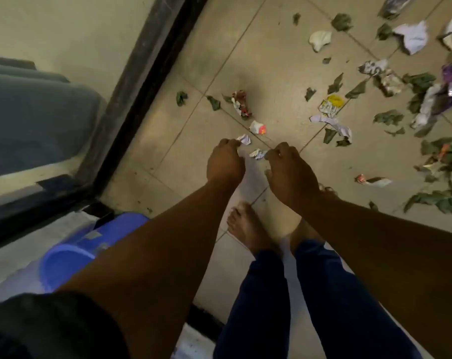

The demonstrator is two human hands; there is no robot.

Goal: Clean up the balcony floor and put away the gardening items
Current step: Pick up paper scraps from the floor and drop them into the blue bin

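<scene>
I stand barefoot on the beige tiled balcony floor (271,60). My left hand (226,161) is held out with curled fingers, and a small white paper scrap (244,139) sits right at its fingertips, apparently pinched. My right hand (291,172) is beside it, fingers curled, with another white scrap (257,153) at its fingertips. Litter covers the floor ahead and to the right: a red-and-white crumpled wrapper (241,103), a yellow wrapper (331,104), white paper pieces (414,35) and several dried green leaves (388,117).
A dark sliding-door track (147,63) runs diagonally along the left. A blue plastic tub (72,257) stands at the lower left by the doorway. My bare feet (245,229) are just below my hands. The thickest litter is along the right edge.
</scene>
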